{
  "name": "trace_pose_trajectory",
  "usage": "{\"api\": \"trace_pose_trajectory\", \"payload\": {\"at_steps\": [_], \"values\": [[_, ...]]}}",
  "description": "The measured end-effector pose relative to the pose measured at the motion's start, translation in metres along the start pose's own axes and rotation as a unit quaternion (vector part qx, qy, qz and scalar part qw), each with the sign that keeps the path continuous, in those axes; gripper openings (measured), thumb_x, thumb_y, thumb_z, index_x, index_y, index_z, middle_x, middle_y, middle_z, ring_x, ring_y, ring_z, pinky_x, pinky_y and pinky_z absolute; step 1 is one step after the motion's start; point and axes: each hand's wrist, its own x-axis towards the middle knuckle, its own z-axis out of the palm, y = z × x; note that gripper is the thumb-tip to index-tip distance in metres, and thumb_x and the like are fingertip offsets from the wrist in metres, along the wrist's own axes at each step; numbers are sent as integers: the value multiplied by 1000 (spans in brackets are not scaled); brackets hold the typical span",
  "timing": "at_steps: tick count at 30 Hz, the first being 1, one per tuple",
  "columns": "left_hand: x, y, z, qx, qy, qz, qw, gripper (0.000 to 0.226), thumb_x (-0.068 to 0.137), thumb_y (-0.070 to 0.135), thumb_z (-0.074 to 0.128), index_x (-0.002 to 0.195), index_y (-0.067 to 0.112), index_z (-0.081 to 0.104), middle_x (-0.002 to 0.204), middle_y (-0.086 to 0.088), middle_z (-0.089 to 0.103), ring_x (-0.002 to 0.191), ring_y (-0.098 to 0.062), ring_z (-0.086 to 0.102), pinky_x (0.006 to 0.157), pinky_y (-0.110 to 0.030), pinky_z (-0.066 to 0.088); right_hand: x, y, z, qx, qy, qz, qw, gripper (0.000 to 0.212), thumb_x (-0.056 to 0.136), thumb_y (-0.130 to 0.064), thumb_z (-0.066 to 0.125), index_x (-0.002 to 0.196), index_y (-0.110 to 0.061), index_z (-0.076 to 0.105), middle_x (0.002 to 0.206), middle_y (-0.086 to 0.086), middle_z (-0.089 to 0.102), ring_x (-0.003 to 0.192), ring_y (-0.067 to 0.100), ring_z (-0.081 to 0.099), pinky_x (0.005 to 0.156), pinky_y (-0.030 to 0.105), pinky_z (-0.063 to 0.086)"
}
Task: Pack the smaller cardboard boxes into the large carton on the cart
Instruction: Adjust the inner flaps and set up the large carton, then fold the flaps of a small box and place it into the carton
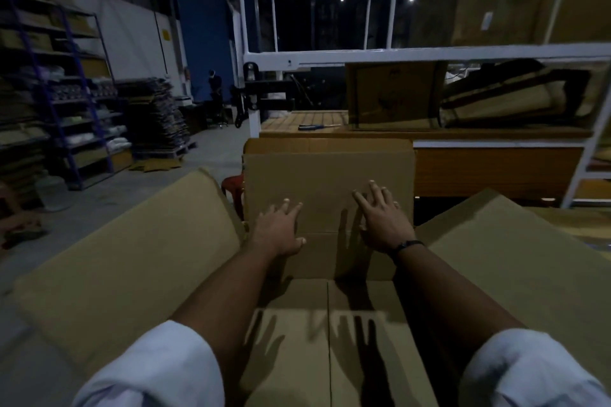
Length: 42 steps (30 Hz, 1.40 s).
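Observation:
The large brown carton (327, 334) stands open right below me, its bare bottom showing. Its far flap (327, 175) stands upright, its left flap (125, 261) and right flap (515, 261) spread outward. My left hand (279, 230) and my right hand (383, 218) reach forward side by side with fingers spread, palms against the inner face of the far flap. Neither hand holds anything. No smaller box lies inside the carton. The cart under it is hidden.
Behind the far flap runs a wooden bench (423, 134) under a white metal frame (429, 53), with a brown box (393, 96) and a small tool (317, 126) on it. Blue shelving (66, 92) and stacked flat cardboard (155, 116) line the left. A red stool (233, 185) stands by the carton.

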Motion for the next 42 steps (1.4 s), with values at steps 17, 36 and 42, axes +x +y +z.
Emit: {"api": "trace_pose_trajectory", "payload": {"at_steps": [17, 36, 42], "values": [[-111, -14, -14, -26, 7, 20, 999, 91, 94, 56, 61, 165, 28, 13, 172, -9, 17, 150, -37, 31, 119, -51, 33, -129, -36, -40, 2, -15, 90, 996, 90, 96, -37, 68, 163, -28, 9, 171, 13, -6, 156, 42, 1, 121, 57, 30], [-152, 144, -46, -111, 51, 193, 974, 80, 94, 50, 64, 161, 26, 29, 166, -9, 32, 146, -38, 38, 117, -49, 35, -263, 56, -110, -33, 69, 218, 973, 76, 97, -46, 63, 160, -28, 24, 170, 13, 11, 155, 38, 13, 121, 57, 27], [-153, 263, -71, -101, 97, 288, 947, 70, 97, 52, 61, 157, 26, 36, 156, -4, 45, 138, -31, 46, 111, -49, 42, -296, 134, -130, -43, 81, 224, 970, 67, 94, -46, 66, 152, -23, 41, 164, 14, 28, 149, 39, 26, 118, 57, 32]]}}
